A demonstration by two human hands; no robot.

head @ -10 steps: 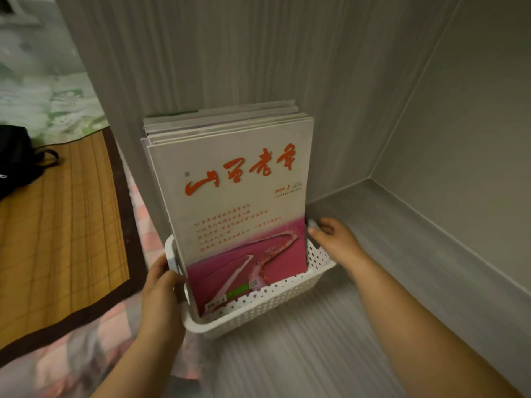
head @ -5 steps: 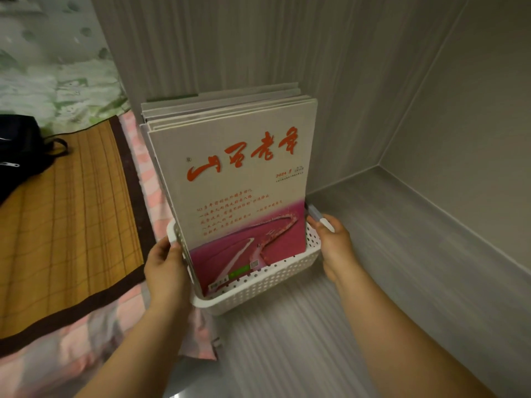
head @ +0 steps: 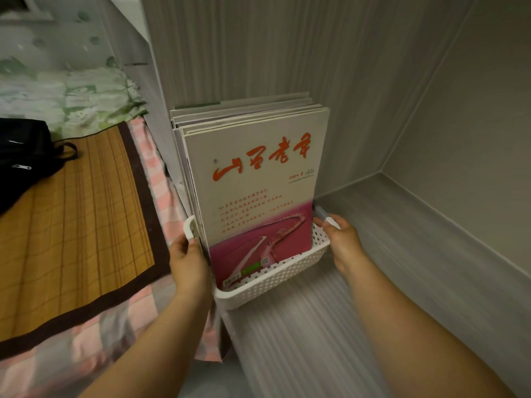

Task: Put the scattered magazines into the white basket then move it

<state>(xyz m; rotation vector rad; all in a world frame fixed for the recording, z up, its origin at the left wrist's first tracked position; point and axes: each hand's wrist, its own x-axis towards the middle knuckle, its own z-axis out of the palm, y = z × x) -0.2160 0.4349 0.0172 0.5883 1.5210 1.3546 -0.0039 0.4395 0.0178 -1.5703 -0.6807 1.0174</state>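
Your left hand (head: 189, 261) and right hand (head: 342, 242) each clasp an end of the basket (head: 275, 280), magazines (head: 255, 179) loaded. You're on the move step. Next, set it level.

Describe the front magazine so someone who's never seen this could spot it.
Find the grey wooden shelf beside the bed. A white basket there holds upright magazines. The front magazine faces you: cream cover, red brush-style title, pink picture at the bottom; only the others' edges show.

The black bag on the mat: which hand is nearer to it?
Left. The left hand holds the basket end facing the mat, on the black bag side. The right hand holds the far end, beyond the magazines.
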